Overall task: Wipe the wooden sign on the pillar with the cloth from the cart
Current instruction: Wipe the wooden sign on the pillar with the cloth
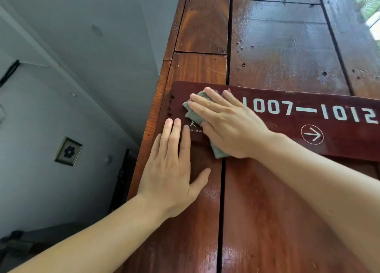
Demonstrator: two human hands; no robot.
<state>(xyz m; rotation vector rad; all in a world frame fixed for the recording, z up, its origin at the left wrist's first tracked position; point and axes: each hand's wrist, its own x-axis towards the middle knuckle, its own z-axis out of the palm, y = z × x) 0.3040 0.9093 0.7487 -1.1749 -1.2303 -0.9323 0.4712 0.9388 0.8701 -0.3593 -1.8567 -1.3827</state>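
- Grey walls (86, 56) fill the left side of the view, with a small framed picture (68, 151) of a dark flower hanging low on one of them.
- Glossy reddish-brown planks make up the pillar (267, 200), which fills the middle and right; dark seams run up between the boards, and small nail holes dot the upper part.
- Fixed across the pillar is the sign (287, 126) — a darker red board with white numbers "1007—1012" and a circled arrow pointing right beneath them. Small white lettering sits near its left end, partly covered.
- At the sign's left end lies the cloth (194, 115), grey-green and crumpled, pressed flat against the board; one corner of it pokes out below the sign's lower edge.
- On top of the cloth rests the right hand (230, 126), fingers stretched out and slightly fanned, palm down on the fabric — it presses rather than pinches.
- Just beside and below it, the left hand (174, 169) lies flat on the pillar, fingers straight and close together, thumb angled out to the right; its fingertips reach the sign's lower left corner and it grips nothing.
- Both forearms are bare.
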